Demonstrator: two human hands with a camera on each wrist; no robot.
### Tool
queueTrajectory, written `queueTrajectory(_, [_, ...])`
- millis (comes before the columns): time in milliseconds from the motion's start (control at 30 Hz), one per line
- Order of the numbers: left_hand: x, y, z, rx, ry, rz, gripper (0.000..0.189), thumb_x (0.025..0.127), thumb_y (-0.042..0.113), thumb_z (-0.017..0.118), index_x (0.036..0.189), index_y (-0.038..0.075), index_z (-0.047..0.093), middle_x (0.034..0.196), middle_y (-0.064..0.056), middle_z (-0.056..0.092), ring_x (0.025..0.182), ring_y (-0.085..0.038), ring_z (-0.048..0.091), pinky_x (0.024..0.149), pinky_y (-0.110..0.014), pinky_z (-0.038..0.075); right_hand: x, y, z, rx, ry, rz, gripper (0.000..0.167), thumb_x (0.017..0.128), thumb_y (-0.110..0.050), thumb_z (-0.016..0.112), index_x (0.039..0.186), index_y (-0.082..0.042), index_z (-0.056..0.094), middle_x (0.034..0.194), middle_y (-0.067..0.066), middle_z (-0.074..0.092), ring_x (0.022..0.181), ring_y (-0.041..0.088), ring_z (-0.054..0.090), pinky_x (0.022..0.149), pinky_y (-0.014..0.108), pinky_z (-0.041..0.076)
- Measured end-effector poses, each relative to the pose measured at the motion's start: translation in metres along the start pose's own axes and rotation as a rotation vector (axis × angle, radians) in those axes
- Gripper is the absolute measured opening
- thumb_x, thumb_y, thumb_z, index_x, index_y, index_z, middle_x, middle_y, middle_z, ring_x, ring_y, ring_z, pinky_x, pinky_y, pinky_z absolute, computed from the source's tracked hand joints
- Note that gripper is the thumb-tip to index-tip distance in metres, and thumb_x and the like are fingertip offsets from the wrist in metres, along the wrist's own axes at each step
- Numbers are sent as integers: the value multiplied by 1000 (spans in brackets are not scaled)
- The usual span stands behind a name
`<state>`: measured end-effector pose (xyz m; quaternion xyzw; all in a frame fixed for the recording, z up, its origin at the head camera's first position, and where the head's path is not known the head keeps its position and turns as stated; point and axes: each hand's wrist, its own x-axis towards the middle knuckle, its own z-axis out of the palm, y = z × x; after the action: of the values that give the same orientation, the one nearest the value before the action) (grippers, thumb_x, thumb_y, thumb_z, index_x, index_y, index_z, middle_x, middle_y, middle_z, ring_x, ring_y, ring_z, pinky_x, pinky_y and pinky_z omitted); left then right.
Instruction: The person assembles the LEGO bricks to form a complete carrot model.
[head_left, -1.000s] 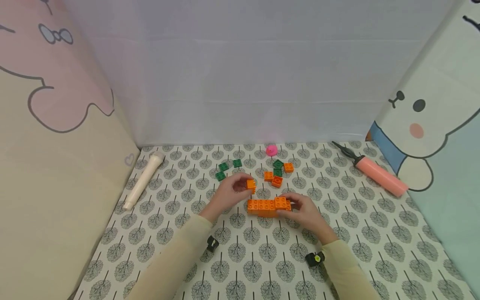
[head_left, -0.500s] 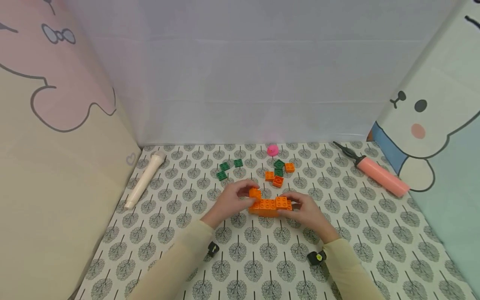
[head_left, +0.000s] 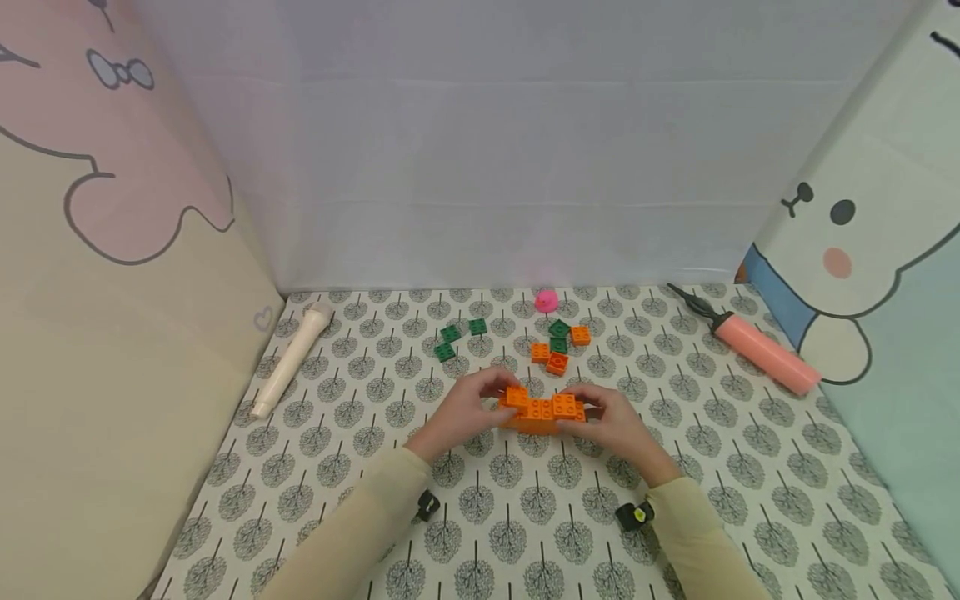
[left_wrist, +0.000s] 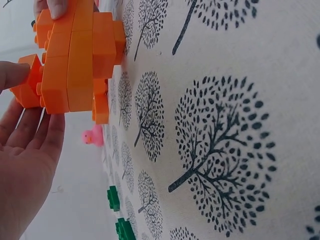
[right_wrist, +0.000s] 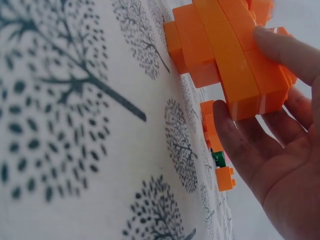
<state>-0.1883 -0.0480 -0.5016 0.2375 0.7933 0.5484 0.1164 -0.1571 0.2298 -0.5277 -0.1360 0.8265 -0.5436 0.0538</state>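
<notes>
A built block of orange toy bricks (head_left: pixel 536 426) stands on the tree-patterned cloth, narrower at its foot and stepped wider above, as the left wrist view shows. My left hand (head_left: pixel 467 408) pinches a single orange brick (left_wrist: pixel 29 82) between thumb and fingers. That brick sits slightly tilted over the studs at the block's left end. My right hand (head_left: pixel 613 427) grips the block's right end, thumb on the near side and fingers behind. Beside that thumb another orange brick (head_left: pixel 564 406) rises from the top row. Part of the block is hidden by my fingers.
Behind the block lie loose orange bricks (head_left: pixel 540 352) and green bricks (head_left: pixel 558 344). More green bricks (head_left: pixel 450 333) are further left. A pink toy duck (head_left: pixel 547 301) stands near the back wall. A coral hand pump (head_left: pixel 765 354) lies right, a white flashlight-like tube (head_left: pixel 296 358) left.
My left hand has brought the orange brick down and toward me, from above the cloth onto the block's left end. The right hand keeps its grip on the right end.
</notes>
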Motion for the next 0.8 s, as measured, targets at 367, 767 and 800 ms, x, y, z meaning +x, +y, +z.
queueTrajectory(367, [-2, 1, 3, 88, -43, 22, 38, 90, 5, 78, 127, 13, 70, 128, 5, 68, 115, -14, 63, 104, -37, 50, -1, 0, 0, 14, -2, -4, 42, 85, -16, 89, 122, -5, 72, 123, 11, 69, 103, 25, 68, 90, 35, 58])
queueTrajectory(767, [-3, 4, 3, 227, -52, 88, 42, 91, 8, 79, 132, 11, 70, 132, 3, 68, 114, -12, 63, 102, -34, 51, -1, -1, 0, 6, 0, 4, 42, 85, -18, 89, 121, -7, 72, 125, 11, 69, 106, 25, 67, 93, 42, 57])
queueTrajectory(800, [-3, 5, 3, 234, -51, 85, 42, 91, 7, 80, 132, 10, 70, 132, 3, 68, 113, -13, 64, 102, -34, 51, -1, -2, 0, 8, -2, 5, 42, 85, -18, 89, 121, -7, 72, 126, 11, 68, 106, 25, 67, 93, 42, 57])
